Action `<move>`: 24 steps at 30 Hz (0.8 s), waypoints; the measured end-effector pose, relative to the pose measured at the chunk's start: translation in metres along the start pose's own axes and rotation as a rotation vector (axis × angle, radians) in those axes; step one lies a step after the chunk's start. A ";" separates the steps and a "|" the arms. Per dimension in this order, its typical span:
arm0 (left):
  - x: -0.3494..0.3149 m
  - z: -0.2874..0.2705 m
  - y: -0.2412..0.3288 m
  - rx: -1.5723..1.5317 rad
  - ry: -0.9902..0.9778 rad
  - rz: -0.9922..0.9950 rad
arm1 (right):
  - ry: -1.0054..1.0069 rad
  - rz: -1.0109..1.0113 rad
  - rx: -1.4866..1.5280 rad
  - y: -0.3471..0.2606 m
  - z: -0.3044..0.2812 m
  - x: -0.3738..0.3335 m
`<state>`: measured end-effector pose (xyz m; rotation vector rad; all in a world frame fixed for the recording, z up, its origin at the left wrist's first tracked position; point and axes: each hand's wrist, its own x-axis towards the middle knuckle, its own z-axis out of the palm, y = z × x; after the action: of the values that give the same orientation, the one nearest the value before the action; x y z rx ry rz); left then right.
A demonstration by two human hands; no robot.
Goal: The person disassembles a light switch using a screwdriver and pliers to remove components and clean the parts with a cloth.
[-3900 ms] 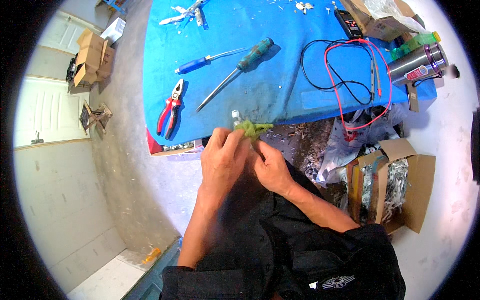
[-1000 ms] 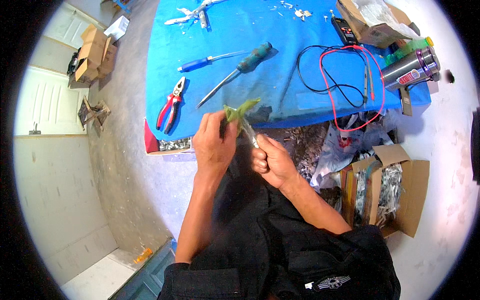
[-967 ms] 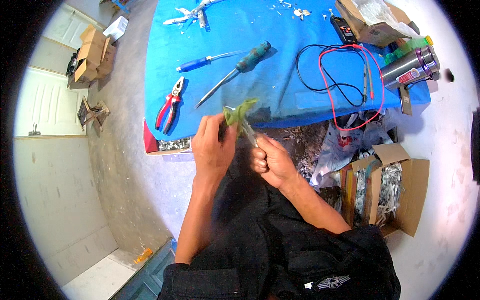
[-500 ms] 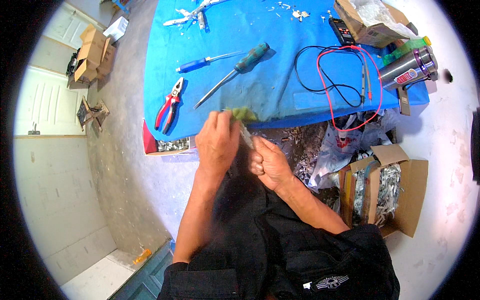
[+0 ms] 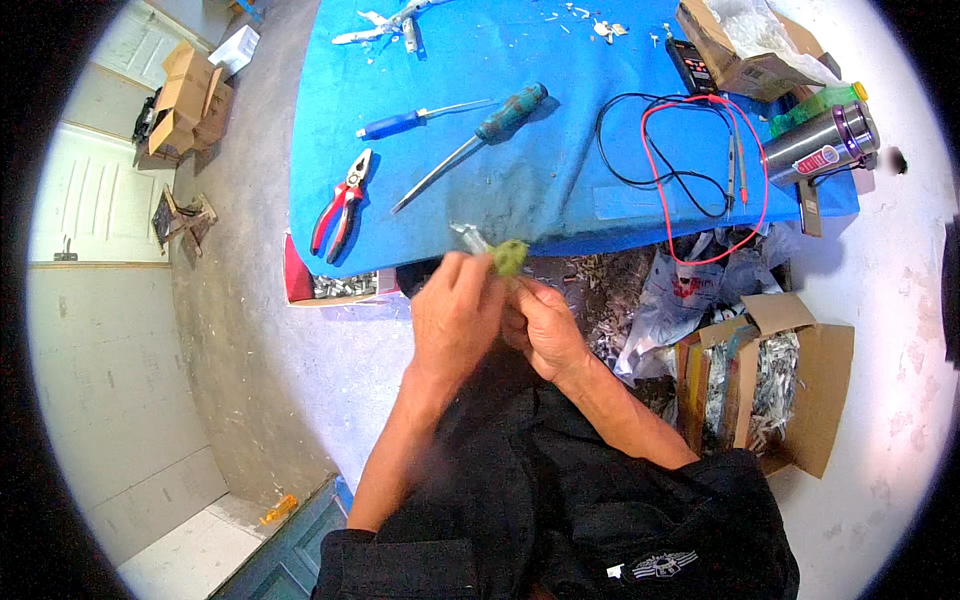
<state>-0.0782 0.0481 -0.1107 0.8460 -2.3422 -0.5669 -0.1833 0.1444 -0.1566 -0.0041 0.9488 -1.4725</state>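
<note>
In front of the table's near edge, my left hand (image 5: 452,312) is closed with its fingers pressed against a crumpled yellow-green cloth (image 5: 511,257). A thin, pale silvery strip (image 5: 470,237) pokes out beyond the cloth, over the table edge. My right hand (image 5: 548,328) is closed in a pinch just below the cloth, at what appears to be the strip's lower end; its fingertips are partly hidden. On the table beyond lie red-and-black pliers (image 5: 341,207), a blue-handled screwdriver (image 5: 392,127) and a larger green-handled screwdriver (image 5: 512,112).
Red and black test leads (image 5: 655,165) loop from a dark meter (image 5: 690,65) at the right. A steel flask (image 5: 820,150) lies beside them. Metal scraps fill a cardboard box (image 5: 825,400) and a red-sided box (image 5: 298,275) below the blue table (image 5: 560,200).
Both hands have come slightly closer together, and my left hand has moved a little right and nearer to me. The strip's silvery end now shows beyond the cloth.
</note>
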 end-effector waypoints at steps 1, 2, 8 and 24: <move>0.003 0.000 -0.004 0.054 -0.005 -0.002 | -0.011 -0.012 0.001 0.002 -0.002 0.001; 0.006 0.002 -0.007 0.046 -0.007 -0.001 | -0.022 -0.025 0.002 0.003 -0.002 0.002; 0.020 0.009 -0.022 0.102 0.057 0.030 | 0.068 -0.039 -0.001 0.000 0.010 0.001; 0.000 0.008 -0.009 0.025 -0.005 -0.022 | 0.091 0.007 -0.030 -0.001 0.001 -0.002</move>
<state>-0.0795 0.0435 -0.1211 0.8841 -2.3517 -0.5512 -0.1832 0.1453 -0.1540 0.0446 1.0432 -1.4622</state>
